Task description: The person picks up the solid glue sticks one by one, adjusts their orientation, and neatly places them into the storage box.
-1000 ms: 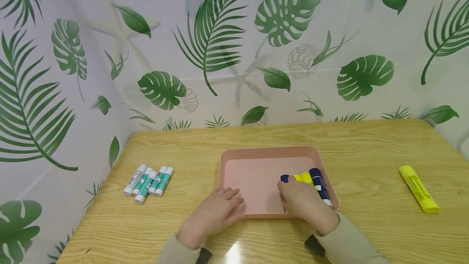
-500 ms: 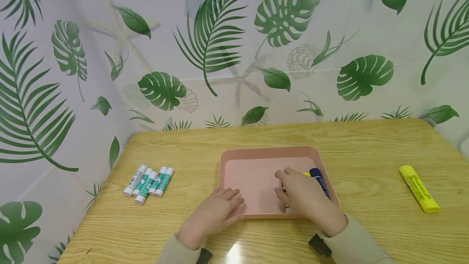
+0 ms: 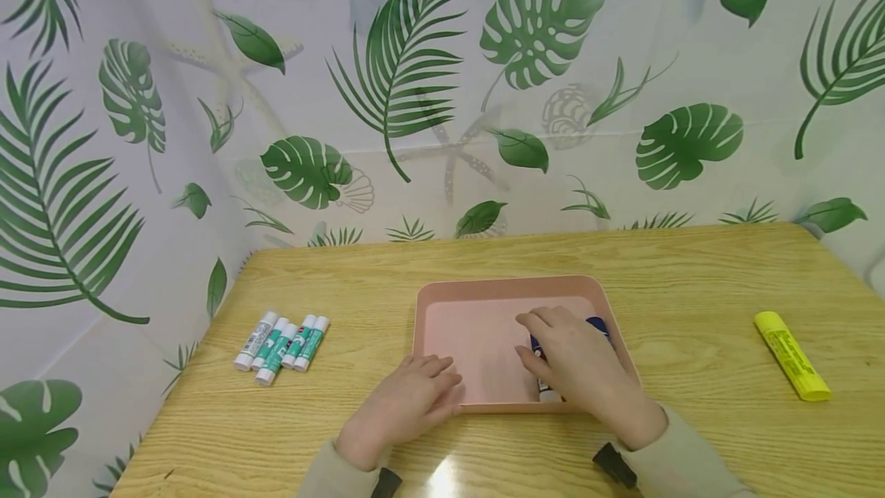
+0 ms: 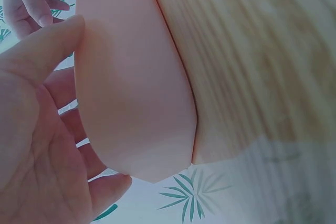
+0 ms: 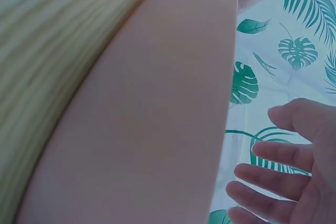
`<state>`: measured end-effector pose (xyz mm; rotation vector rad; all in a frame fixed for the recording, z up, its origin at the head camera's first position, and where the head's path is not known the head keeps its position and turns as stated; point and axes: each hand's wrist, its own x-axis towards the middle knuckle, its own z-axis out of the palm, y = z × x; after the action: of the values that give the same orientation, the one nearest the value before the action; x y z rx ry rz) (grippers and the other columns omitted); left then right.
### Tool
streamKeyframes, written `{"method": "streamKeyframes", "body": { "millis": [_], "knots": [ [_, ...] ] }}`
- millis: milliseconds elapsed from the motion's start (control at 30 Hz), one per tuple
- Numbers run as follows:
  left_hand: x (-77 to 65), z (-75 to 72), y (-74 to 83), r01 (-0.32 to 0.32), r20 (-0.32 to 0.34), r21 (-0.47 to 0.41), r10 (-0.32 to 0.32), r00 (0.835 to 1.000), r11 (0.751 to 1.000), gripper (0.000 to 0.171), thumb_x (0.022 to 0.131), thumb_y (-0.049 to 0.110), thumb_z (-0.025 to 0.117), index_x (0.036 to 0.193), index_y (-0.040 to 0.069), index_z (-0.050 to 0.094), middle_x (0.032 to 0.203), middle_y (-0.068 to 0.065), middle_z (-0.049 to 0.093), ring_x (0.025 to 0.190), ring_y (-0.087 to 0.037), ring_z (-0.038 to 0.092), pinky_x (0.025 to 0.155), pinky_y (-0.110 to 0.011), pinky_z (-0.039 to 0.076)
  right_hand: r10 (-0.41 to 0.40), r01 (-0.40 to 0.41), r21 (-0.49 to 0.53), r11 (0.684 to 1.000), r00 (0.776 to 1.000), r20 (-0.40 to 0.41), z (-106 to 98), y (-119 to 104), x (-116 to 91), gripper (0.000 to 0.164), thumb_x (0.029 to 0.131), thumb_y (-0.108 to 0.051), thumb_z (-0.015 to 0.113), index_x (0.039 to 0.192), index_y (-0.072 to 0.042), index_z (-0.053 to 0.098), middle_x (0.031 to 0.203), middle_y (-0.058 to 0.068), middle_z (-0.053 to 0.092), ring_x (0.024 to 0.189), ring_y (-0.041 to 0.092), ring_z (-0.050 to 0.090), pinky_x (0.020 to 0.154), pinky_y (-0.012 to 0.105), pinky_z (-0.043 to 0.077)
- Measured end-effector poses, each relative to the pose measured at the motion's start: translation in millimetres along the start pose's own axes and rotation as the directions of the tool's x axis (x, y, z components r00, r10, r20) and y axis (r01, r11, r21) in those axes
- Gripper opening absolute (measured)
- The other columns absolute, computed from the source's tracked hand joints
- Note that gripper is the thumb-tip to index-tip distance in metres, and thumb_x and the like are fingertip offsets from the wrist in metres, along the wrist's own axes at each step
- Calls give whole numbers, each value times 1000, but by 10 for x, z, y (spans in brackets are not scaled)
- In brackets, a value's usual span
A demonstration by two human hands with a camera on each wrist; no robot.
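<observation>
A pink tray (image 3: pixel 477 321) lies on the table, its outer wall filling much of both wrist views. My left hand (image 3: pixel 401 402) rests at the tray's front left corner. In the left wrist view its thumb touches the rim and the fingers (image 4: pixel 109 190) lie loosely over it. My right hand (image 3: pixel 581 363) is over the tray's right side, nothing in its grasp; the right wrist view shows its fingers (image 5: pixel 273 179) apart and relaxed. Beneath it, dark blue glue sticks (image 3: pixel 598 324) show on either side, and the hand hides the yellow ones between.
Several green and white glue sticks (image 3: pixel 276 348) lie side by side on the wooden table (image 3: pixel 359 275) at the left. A single yellow glue stick (image 3: pixel 791 354) lies off to the right of the tray. A leaf-print cloth (image 3: pixel 442 98) hangs behind and to the left.
My right hand has let go of the glue sticks in the tray, its fingers have spread and it has shifted slightly right, covering the yellow sticks. My left hand has stayed put.
</observation>
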<state>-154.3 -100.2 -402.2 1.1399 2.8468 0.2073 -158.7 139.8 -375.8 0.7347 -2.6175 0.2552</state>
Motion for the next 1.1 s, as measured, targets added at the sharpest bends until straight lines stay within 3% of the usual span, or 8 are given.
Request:
{"method": "streamKeyframes", "body": {
  "millis": [233, 433, 700, 1100],
  "knots": [
    [6, 3, -8, -3, 2, -5, 3, 1000, 1000, 42, 90, 38, 47, 119, 9, 56, 128, -8, 47, 119, -23, 40, 98, -45, 29, -55, 55, -29, 998, 998, 2, -16, 79, -38, 45, 75, -33, 68, 108, -5, 57, 110, 16, 53, 98, 32, 50, 84, 45, 41],
    [8, -8, -6, 0, 4, -10, 0, 1000, 1000, 42, 90, 38, 48, 119, 9, 56, 128, -8, 47, 119, -23, 40, 98, -44, 29, -86, 88, -57, 995, 996, 30, -21, 130, -66, 64, 79, -52, 56, 122, -5, 47, 119, 19, 48, 108, 33, 44, 96, 46, 27],
    [6, -3, -6, 1, -5, -6, -1, 1000, 1000, 42, 89, 38, 48, 119, 9, 56, 127, -9, 47, 118, -24, 40, 98, -45, 29, -21, 27, -39, 999, 990, 138, -26, 167, -124, 75, 77, -51, 58, 133, -4, 37, 133, 18, 38, 123, 33, 31, 101, 51, 17],
    [-8, -8, -5, 2, -4, -16, -2, 1000, 1000, 42, 90, 38, 48, 119, 9, 56, 128, -10, 47, 119, -25, 40, 98, -45, 29, 38, -34, -28, 999, 988, 148, -95, 348, -267, 73, 78, -45, 62, 131, -1, 38, 131, 23, 38, 122, 38, 31, 97, 57, 21]
  ]
}}
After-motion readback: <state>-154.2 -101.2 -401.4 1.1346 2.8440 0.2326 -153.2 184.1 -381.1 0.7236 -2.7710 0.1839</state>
